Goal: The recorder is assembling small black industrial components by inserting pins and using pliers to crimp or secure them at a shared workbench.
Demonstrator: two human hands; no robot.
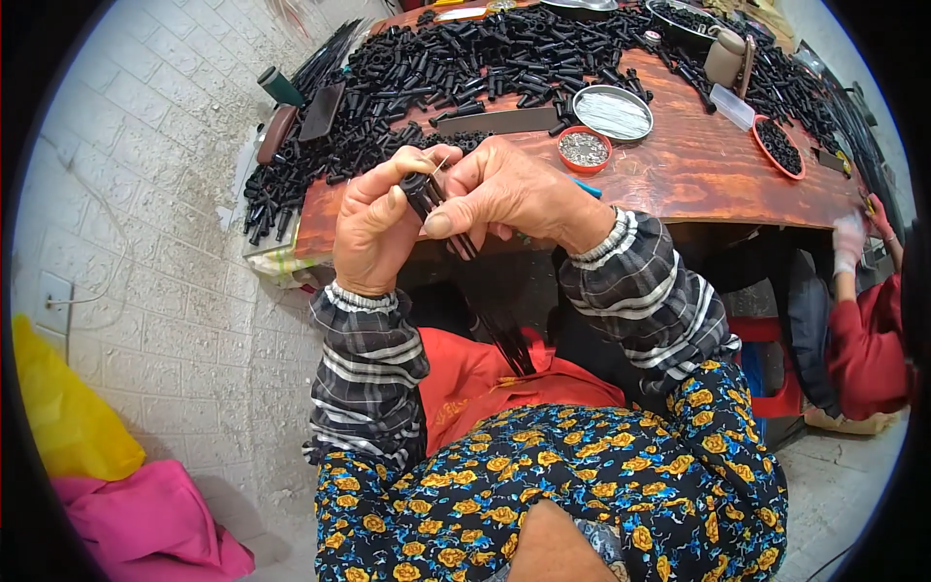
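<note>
Close in front of me, both hands are raised at the table's near edge. My left hand [373,218] pinches a black ridged plastic piece [417,184] between thumb and fingers. Thin black rods [499,325] run from that piece down toward the red cloth [465,383] on my lap. My right hand [524,189] is closed, thumb and fingers pressed on the rods just beside the plastic piece. A fine pale wire [441,163] sticks up between the two hands. Its lower end is hidden by the fingers.
Black tubular parts [485,53] lie heaped across the reddish wooden table [679,184]. Beyond my right hand are a red bowl [587,171] of small metal bits and a metal dish [621,139] of pale strips. At far right, a co-worker's gloved hand [849,242] shows.
</note>
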